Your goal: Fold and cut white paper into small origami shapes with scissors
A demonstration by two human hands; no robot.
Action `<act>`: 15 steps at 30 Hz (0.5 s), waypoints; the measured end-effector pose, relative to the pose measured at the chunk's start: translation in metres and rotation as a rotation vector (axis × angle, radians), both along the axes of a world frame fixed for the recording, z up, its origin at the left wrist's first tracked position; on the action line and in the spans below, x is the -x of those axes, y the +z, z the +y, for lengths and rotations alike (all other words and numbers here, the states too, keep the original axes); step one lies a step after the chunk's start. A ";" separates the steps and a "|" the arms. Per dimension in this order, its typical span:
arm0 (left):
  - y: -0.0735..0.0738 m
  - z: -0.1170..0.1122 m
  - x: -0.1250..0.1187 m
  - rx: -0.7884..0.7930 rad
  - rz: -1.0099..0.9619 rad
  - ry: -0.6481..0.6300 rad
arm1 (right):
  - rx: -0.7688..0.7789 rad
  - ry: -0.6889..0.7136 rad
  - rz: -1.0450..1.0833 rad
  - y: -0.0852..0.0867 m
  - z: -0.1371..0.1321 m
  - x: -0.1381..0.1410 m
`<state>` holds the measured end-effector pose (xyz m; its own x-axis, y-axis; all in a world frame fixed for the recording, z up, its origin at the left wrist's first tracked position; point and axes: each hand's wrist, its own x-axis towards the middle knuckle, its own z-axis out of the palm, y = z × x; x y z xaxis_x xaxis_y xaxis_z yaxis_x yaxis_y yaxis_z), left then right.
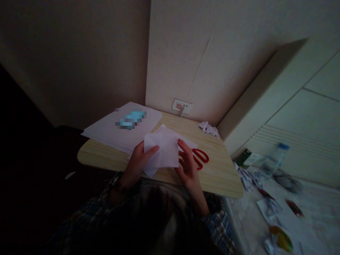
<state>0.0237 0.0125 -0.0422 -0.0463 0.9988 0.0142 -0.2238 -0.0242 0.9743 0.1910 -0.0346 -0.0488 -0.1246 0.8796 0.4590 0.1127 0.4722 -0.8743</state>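
Observation:
A white sheet of paper (168,152), squarish and with crease lines on its left part, is held up over the front of the small table. My left hand (138,158) is closed on its left side, thumb lying across the top and the other fingers hidden beneath. At the right edge my right hand (188,163) has curled fingers gripping the paper, the index fingertip near the upper corner. More white paper (166,130) lies under and behind it. Red-handled scissors (200,157) rest just right of my right hand, their blades hidden.
A stack of large white sheets (106,131) covers the table's (223,170) left side, with a pixelated blue object (132,118) on top. Folded paper pieces (208,129) sit at the back right. A wall socket (182,106) is behind. A plastic bottle (275,161) and scattered papers lie at right.

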 end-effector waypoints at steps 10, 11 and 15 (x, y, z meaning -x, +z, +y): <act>-0.006 0.003 0.000 -0.009 -0.008 0.010 | -0.018 -0.025 -0.076 -0.003 0.002 -0.001; -0.007 0.003 -0.001 -0.015 -0.004 0.014 | -0.020 -0.032 -0.111 -0.003 0.002 0.000; -0.009 0.004 -0.002 -0.006 -0.012 0.010 | -0.038 -0.048 -0.228 -0.002 0.000 0.001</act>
<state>0.0253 0.0162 -0.0514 -0.0567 0.9982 0.0194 -0.2351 -0.0322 0.9714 0.1902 -0.0348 -0.0505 -0.1870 0.8698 0.4566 0.3281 0.4934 -0.8056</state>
